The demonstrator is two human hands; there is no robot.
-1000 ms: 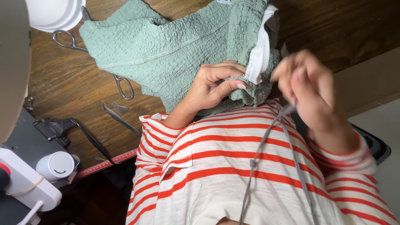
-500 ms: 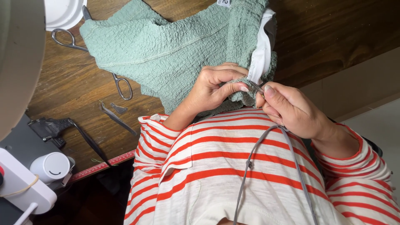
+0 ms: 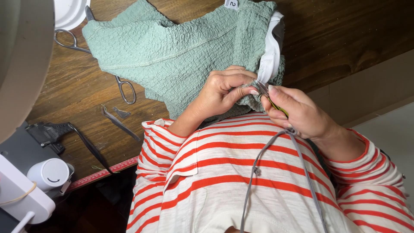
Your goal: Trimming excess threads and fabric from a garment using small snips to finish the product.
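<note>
Green crinkled garment, spread on the wooden bench with its near edge gathered at the person's chest; left hand, fingers pressed together pinching the bunched edge beside the white elastic band; right hand, fingers pinching a small metal tool with a yellow-green grip, its tip touching the fabric at the band. Also on the bench, left of the garment: scissors partly under the cloth, tweezers, a red measuring tape along the near edge.
</note>
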